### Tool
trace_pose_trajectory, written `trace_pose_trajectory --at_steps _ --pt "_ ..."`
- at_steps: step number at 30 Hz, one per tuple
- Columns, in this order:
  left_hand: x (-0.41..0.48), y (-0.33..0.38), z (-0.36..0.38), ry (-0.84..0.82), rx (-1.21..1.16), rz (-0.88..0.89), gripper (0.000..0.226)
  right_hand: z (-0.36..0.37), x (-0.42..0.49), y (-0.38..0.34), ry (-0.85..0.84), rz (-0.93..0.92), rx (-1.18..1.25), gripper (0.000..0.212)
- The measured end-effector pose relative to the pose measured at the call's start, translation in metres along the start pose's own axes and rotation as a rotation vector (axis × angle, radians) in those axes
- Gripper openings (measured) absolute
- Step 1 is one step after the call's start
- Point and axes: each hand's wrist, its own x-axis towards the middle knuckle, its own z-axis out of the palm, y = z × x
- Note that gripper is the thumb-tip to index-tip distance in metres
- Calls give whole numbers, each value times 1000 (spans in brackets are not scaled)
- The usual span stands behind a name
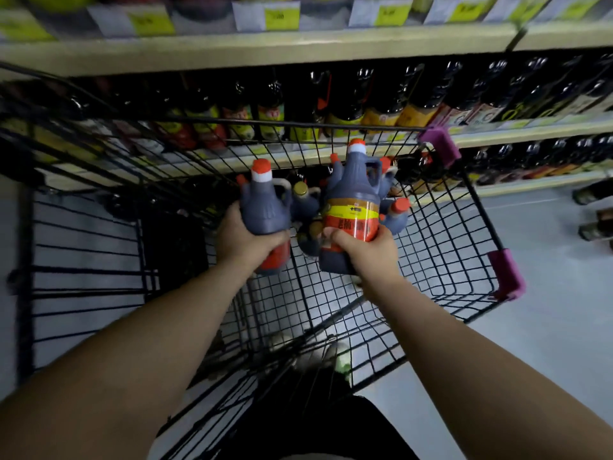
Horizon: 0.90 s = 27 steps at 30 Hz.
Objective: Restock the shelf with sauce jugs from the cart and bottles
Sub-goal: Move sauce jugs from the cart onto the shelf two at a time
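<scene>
Jugs are filling both my hands above the cart (pixel 441 207); my left hand (pixel 247 237) is gripping one jug (pixel 263 207), my right hand (pixel 368 247) is gripping another jug (pixel 353 200); more jugs (pixel 396 210) are lying below, near the shelf (pixel 265 51).

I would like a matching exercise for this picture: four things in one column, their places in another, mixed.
1 dark sauce jug showing its yellow-banded label
2 dark sauce jug, label mostly hidden
3 purple plastic corner guard
4 yellow paper price tag

A shelf edge
B left hand
C black wire cart rim
D right hand

Pairs: 1-D, 2-B, 3-C, 4-A
</scene>
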Motion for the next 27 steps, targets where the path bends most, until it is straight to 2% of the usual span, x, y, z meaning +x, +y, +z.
trace_pose_trajectory --at_steps 3,9,11,14,16,19,24,27 --pt "-19 28 -21 -102 -44 61 90 -9 -24 -20 5 26 116 37" --pt "-48 83 -27 -354 -240 44 60 -45 -43 -45 -16 118 353 40" --pt "-59 99 -18 -397 -261 39 57 -65 -47 -49 -35 125 414 42" --pt "-79 122 1 -444 -301 21 43 -102 -51 -52 -71 88 479 33" --pt "-97 139 21 -483 -310 -6 33 -132 -52 -50 -80 71 484 45" --pt "-125 163 58 -519 -304 -27 40 -182 -48 -41 -106 28 491 63" --pt "-184 208 141 -573 -303 61 28 -286 -40 -34 -120 -53 466 73" --pt "-222 238 195 -603 -318 111 34 -358 -33 -32 -142 -141 448 69"
